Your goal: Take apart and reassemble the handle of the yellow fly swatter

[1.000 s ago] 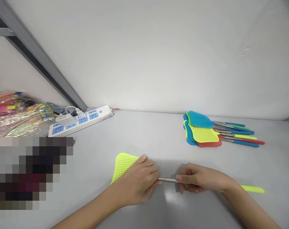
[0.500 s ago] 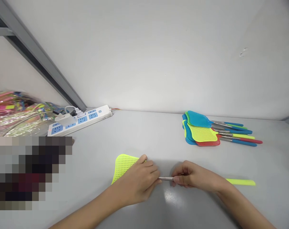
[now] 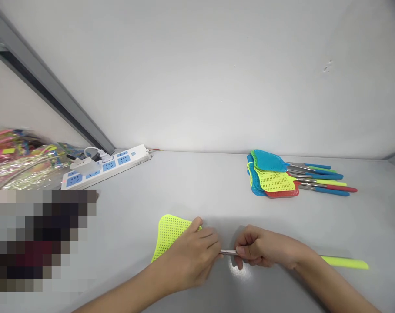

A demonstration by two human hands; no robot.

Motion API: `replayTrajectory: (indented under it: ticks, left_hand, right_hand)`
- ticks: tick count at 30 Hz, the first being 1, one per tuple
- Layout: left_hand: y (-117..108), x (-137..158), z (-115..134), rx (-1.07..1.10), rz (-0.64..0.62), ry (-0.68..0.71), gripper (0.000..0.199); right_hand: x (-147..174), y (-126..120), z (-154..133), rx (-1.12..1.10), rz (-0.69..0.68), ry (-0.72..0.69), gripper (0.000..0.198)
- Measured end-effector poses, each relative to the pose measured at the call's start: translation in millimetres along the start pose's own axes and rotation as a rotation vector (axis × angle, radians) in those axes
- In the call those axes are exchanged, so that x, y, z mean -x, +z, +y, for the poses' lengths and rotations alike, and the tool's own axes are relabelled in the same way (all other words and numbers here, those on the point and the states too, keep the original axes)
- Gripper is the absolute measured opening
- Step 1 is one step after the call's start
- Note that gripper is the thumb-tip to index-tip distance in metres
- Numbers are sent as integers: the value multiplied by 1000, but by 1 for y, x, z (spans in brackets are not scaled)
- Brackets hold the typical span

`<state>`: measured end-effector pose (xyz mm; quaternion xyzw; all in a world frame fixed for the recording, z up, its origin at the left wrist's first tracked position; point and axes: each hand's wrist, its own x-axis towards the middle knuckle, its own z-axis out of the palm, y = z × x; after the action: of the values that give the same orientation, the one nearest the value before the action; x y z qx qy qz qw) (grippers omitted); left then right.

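1. Pale grey table point(image 3: 191, 182) runs back to a plain white wall, and I work close to its near edge so both forearms can rest on it.
2. My left hand point(image 3: 191, 256) lies over the neck of a yellow fly swatter point(image 3: 169, 234), fingers curled down on it; this pins the mesh head flat against the table.
3. My right hand point(image 3: 266, 252) is closed around the swatter's thin metal shaft point(image 3: 228, 252), thumb and fingertips pinching it just beside the left hand, so only a short stretch of metal shows between them.
4. Beyond my right wrist the yellow handle point(image 3: 344, 262) sticks out along the table toward the right edge.
5. Toward the far right corner lies a stack of fly swatters point(image 3: 272, 176), blue, yellow and red, heads together and handles fanned to the right, well apart from my hands.
6. Against the far edge on the left sits a white power strip point(image 3: 109, 167) with a plug in it, and beside it a crinkled plastic bag of bright swatters point(image 3: 18, 158).
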<state>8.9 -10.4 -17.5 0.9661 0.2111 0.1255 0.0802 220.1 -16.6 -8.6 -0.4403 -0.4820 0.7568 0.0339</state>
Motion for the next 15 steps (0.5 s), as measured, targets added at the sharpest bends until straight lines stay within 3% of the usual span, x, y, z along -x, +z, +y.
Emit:
replayTrajectory:
  ticks: [3, 15]
  left_hand:
    - [-1, -1, 1, -45, 18, 17, 20]
    - [-8, 0, -8, 84, -93, -86, 21]
  right_hand:
    - [-3, 1, -2, -75, -64, 29, 22]
    - [-5, 0, 1, 6, -14, -52, 33]
